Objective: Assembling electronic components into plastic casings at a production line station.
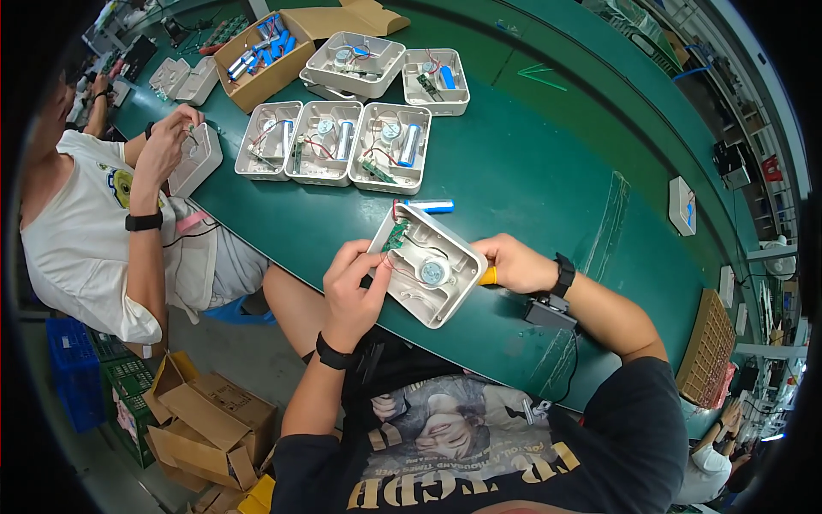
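A white plastic housing (467, 267) is tilted at the table's front edge between my hands. Inside it sit a round metal speaker-like part (433, 272), a green circuit board (396, 235) and thin wires. My left hand (349, 278) is closed at the housing's left wall, thumb and forefinger pinched beside the board and a red wire; exactly what the fingertips grip is too small to tell. Against the right corner, my right hand (521, 264) is closed around a yellow handle (488, 276), its working end hidden. A blue battery cell (431, 206) lies just behind the housing.
Several similar housings (391, 147) with boards and cells stand farther back. Behind them is a cardboard box (291, 64) of blue cells. At left, a co-worker's hands (167, 150) work on another housing (199, 163). A brown gridded tray (706, 347) stands at right; cartons (214, 411) lie on the floor.
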Demonstrator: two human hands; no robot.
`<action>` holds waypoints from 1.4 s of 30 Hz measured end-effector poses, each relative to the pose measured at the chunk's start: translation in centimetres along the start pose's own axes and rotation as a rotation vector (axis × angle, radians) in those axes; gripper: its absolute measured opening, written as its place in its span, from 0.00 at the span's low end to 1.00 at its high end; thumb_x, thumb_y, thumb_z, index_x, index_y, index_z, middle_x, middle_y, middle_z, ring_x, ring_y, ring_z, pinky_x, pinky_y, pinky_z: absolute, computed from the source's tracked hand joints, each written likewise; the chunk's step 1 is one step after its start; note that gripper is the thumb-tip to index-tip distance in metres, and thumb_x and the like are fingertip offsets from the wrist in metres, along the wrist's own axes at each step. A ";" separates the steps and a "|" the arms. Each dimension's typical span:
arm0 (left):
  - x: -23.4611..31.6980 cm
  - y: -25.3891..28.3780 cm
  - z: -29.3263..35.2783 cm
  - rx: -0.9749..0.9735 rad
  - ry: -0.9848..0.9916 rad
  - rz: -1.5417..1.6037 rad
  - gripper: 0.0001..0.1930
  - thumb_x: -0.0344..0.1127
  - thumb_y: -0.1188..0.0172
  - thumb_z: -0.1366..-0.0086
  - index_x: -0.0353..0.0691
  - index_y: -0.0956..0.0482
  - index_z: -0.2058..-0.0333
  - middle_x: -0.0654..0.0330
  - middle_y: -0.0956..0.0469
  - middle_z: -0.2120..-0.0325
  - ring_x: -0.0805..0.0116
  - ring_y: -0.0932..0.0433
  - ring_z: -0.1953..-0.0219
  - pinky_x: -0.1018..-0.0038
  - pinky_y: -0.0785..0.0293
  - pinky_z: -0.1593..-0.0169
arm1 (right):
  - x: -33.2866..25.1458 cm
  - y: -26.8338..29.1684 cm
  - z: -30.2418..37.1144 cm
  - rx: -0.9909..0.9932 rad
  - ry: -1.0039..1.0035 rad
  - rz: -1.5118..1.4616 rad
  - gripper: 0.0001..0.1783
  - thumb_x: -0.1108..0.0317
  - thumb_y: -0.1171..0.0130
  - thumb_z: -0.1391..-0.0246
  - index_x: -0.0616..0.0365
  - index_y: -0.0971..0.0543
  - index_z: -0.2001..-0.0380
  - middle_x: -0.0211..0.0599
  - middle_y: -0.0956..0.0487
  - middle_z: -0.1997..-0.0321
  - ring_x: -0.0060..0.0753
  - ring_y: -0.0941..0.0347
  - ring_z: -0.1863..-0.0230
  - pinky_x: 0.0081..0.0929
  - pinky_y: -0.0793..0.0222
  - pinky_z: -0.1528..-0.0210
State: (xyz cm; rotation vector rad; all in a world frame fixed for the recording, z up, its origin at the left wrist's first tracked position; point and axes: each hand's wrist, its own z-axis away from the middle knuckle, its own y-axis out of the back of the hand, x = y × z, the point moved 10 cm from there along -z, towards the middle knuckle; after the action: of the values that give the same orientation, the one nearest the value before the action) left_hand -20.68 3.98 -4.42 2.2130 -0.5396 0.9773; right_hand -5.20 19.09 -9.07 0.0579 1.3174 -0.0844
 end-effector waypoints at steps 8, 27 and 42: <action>-0.8 0.3 0.6 0.034 0.024 0.021 0.04 0.25 0.31 0.33 0.31 0.13 0.62 0.52 0.16 0.60 0.56 0.16 0.62 0.67 0.20 0.58 | -0.7 0.2 -0.7 0.055 0.152 0.185 0.07 0.79 0.34 0.39 0.64 0.13 0.58 0.34 0.15 0.61 0.24 0.22 0.61 0.28 0.26 0.58; -0.3 -0.6 0.7 -0.026 -0.100 -0.023 0.04 0.24 0.29 0.39 0.32 0.13 0.65 0.50 0.15 0.60 0.51 0.16 0.61 0.62 0.20 0.57 | -11.0 2.5 -3.3 0.204 0.731 1.113 0.18 0.72 0.33 0.40 0.55 0.14 0.45 0.39 0.15 0.56 0.49 0.19 0.58 0.44 0.21 0.50; 1.4 -1.5 0.4 -0.011 -0.211 -0.161 0.05 0.26 0.28 0.42 0.36 0.16 0.70 0.54 0.21 0.65 0.51 0.22 0.65 0.60 0.24 0.61 | -9.3 5.0 -3.3 0.038 0.066 0.859 0.22 0.68 0.31 0.40 0.57 0.19 0.42 0.38 0.19 0.70 0.35 0.22 0.70 0.32 0.26 0.65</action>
State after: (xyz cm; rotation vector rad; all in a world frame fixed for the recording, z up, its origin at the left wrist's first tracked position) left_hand -18.74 4.63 -4.12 2.3239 -0.4504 0.6613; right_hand -10.16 24.59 -0.94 0.6534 1.2617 0.6261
